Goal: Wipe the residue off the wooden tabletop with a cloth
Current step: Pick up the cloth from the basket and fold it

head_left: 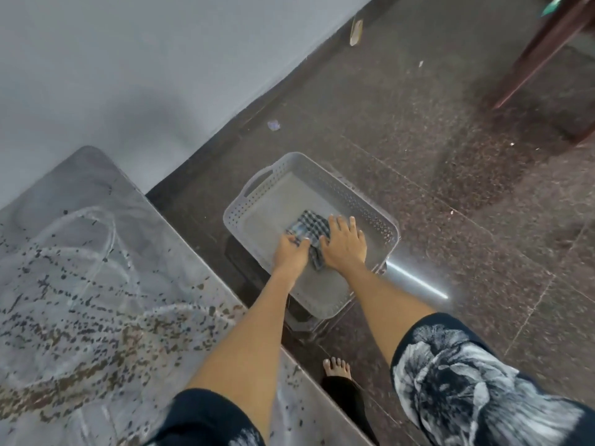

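I had both hands down in the gray basket [254,196] on the floor — left hand [289,251] pinching the checked cloth [308,228], right hand [344,244] flat on it — because the messy tabletop [96,284] beside me needed wiping.

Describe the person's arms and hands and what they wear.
Both forearms are bare from the elbow down. The left hand and right hand wear no gloves, rings or watch that can be seen. The short sleeves are black with a large white floral print.
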Tool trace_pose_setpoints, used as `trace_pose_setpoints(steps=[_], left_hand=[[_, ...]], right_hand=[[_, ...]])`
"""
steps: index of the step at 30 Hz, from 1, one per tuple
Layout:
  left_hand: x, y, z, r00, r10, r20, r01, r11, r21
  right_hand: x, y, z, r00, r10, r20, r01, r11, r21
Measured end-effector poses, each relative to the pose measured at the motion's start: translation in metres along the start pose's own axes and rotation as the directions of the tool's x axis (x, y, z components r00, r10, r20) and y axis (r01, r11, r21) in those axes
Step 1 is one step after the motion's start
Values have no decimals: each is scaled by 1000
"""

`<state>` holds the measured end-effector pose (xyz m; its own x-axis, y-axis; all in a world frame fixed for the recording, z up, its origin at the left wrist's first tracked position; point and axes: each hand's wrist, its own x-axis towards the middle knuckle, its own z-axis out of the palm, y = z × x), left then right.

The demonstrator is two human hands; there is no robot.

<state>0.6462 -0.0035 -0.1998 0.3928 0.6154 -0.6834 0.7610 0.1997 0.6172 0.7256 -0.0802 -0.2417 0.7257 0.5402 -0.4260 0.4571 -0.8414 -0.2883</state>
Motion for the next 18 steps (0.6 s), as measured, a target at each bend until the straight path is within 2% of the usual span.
trace_pose_setpoints(steps=[8, 10, 13, 15, 18], left_hand=[[50, -21, 40, 972, -231, 34, 233, 954, -190], [52, -25, 43, 968, -250, 13, 247, 944, -220], [53, -25, 40, 962, -272, 24, 271, 940, -206], [50, -23, 35, 954, -297, 46, 301, 937, -179], [39, -15, 26, 957, -279, 77, 289, 939, -186]], right_hand=[[52, 17, 24, 999, 35, 22, -38, 991, 127], [55, 18, 25, 992, 66, 106, -90, 966, 242], [56, 16, 19, 944, 26, 328, -184, 868, 461], [52, 12, 8, 874, -11, 486, -289, 791, 539], [40, 8, -9, 718, -140, 682, -532, 522, 667]])
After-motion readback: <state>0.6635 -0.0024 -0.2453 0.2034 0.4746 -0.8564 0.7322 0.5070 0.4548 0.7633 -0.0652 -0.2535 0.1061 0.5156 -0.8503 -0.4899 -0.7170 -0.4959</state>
